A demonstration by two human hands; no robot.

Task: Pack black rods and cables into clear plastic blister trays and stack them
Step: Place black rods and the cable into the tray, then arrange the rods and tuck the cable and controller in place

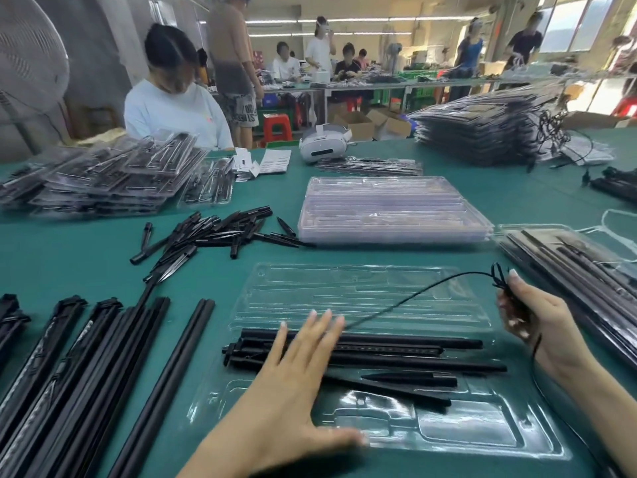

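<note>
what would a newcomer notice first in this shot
The open clear blister tray front and centre, with black rods lying across it under the flat left hand. To its right, the right hand pinches a thin black cable arching over the tray. Behind sits a stack of empty trays; loose rods lie at left.

I am seated in a factory packing hall. The green tabletop [86, 243] before me carries stacks of filled blister packs [103, 181], a pile of empty clear trays [389, 208] and rows of loose black rods [86, 357]. Other workers [175, 108] sit or stand at long benches [396, 85] behind. Cardboard cartons [358, 124], red plastic stools [275, 124], strip lighting [365, 19] and a standing fan [27, 63] complete the room.
</note>
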